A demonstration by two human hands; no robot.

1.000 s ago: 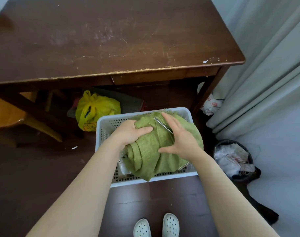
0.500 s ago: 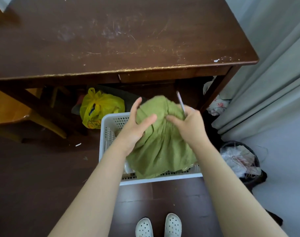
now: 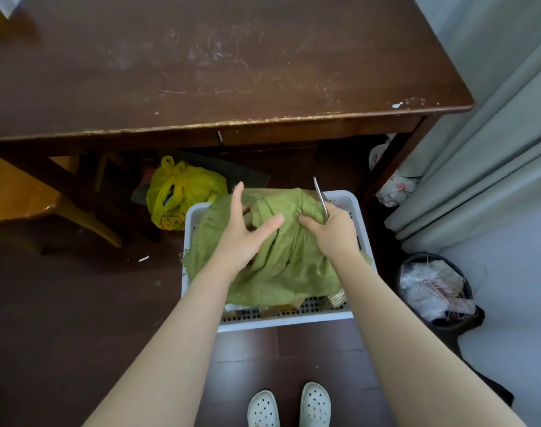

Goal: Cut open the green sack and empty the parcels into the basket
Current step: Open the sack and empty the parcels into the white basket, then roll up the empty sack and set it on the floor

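Head view: green sack drapes over the white basket on the floor. Left hand rests on it, fingers spread wide; right hand grips a thin metal blade.

A single wide-angle camera rides at the person's head, facing forward and tipped steeply down. The white shoes sit at the bottom edge, almost straight beneath the lens. The left forearm and right forearm run up from that edge to the white basket on the floor at mid-frame, at arm's reach. The dark tabletop fills the upper half, seen from above, its near edge bowed by the lens. A grey curtain slants down the right side with a black bin below it. A yellow bag lies under the tabletop, just left of the basket.
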